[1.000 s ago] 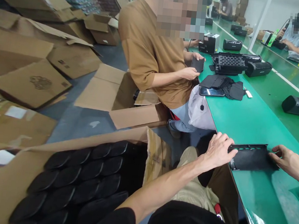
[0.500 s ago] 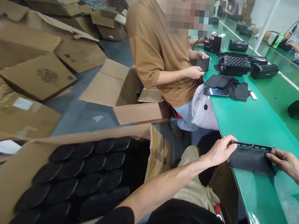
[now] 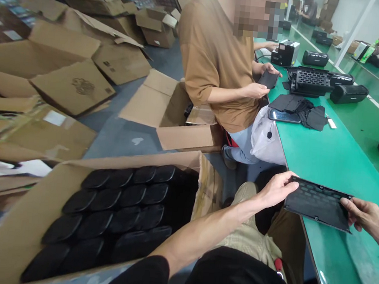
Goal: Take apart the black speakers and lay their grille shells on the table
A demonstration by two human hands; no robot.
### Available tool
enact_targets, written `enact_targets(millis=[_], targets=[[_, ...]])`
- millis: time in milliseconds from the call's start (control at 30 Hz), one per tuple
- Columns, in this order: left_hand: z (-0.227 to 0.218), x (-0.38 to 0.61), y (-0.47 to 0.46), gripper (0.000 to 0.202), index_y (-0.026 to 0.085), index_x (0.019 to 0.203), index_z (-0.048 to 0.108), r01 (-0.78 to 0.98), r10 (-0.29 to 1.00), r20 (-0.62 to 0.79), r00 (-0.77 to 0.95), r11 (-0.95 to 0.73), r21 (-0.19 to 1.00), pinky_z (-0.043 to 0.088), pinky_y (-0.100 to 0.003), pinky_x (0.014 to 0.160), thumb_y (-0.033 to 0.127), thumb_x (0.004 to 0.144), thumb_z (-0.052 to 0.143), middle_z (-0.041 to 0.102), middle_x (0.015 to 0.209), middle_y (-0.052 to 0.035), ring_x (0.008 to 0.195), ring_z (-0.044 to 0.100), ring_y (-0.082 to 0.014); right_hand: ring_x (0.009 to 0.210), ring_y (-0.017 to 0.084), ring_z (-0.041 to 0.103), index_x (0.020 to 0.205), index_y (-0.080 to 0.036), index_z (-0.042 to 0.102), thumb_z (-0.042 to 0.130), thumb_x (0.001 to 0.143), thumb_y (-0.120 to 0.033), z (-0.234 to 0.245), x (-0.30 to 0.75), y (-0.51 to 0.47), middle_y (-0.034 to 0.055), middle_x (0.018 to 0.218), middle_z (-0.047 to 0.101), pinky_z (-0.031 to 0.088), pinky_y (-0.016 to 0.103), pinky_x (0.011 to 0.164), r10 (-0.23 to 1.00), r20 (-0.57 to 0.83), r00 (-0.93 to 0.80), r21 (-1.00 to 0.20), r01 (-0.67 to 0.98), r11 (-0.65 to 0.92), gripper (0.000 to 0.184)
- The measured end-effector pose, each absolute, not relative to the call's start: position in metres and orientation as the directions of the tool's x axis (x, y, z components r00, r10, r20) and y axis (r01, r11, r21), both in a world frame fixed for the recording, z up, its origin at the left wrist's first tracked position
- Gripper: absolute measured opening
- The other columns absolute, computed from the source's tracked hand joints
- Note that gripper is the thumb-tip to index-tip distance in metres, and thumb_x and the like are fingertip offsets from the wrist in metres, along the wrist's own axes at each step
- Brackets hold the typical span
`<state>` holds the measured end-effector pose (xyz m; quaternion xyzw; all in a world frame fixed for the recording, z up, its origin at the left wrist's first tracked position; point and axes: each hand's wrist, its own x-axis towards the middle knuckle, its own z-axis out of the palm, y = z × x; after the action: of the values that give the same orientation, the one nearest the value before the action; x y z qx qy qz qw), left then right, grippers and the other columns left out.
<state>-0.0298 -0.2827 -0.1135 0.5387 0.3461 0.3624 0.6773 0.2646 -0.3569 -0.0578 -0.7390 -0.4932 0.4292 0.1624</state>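
Observation:
I hold a flat black perforated panel (image 3: 317, 203) between both hands, just above the near edge of the green table (image 3: 328, 160). My left hand (image 3: 277, 188) pinches its left end, fingers closed on the corner. Its right end is gripped by my right hand (image 3: 365, 214). The panel's grille face tilts up toward me. To my left on the floor, an open cardboard box (image 3: 16, 228) holds several rows of black oval parts (image 3: 112, 210).
A person in a brown shirt (image 3: 215, 50) sits ahead at the table, holding a small black piece. Black cloth pieces (image 3: 300, 108), a phone (image 3: 284, 116), a black grille housing (image 3: 311, 80) and black speakers (image 3: 348, 92) lie on the table. Cardboard boxes (image 3: 70, 86) cover the floor at left.
The panel has been turned over in my hands: first lying flat, then edge-up, its grille face is toward me now. The view has shifted slightly to the left.

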Motion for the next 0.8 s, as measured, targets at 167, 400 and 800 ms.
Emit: enact_targets(millis=[167,400,800], targets=[[-0.117,-0.032,-0.285,0.023,0.016,0.101,0.069,-0.200,0.850,-0.085,0.519,0.218,0.955,0.043,-0.026,0.078,0.033,0.085,0.069,0.066,0.089,-0.0003,0.081,0.058,-0.0139,0.047,0.014,0.044,0.063,-0.025,0.051,0.070,0.063,-0.101,-0.056,0.260,-0.360,0.0013,0.054,0.056,0.037,0.031,0.052,0.869,-0.485,0.092,-0.754,0.459,-0.470,0.078],[-0.122,-0.035,-0.289,0.026,0.017,0.106,0.071,-0.246,0.849,-0.073,0.524,0.233,0.941,0.045,-0.026,0.080,0.040,0.093,0.068,0.062,0.085,0.0011,0.079,0.055,-0.0132,0.047,0.014,0.046,0.063,-0.025,0.053,0.068,0.068,-0.100,-0.062,0.259,-0.363,0.0024,0.055,0.058,0.037,0.031,0.052,0.870,-0.481,0.112,-0.754,0.454,-0.475,0.077],[-0.118,-0.045,-0.296,0.030,0.016,0.106,0.068,-0.200,0.815,-0.131,0.565,0.289,0.936,0.038,-0.022,0.064,0.036,0.085,0.072,0.060,0.087,0.0000,0.071,0.049,-0.0105,0.047,0.014,0.042,0.064,-0.025,0.051,0.073,0.071,-0.094,-0.067,0.261,-0.369,-0.0007,0.052,0.052,0.034,0.031,0.053,0.873,-0.479,0.093,-0.782,0.405,-0.473,0.073]])
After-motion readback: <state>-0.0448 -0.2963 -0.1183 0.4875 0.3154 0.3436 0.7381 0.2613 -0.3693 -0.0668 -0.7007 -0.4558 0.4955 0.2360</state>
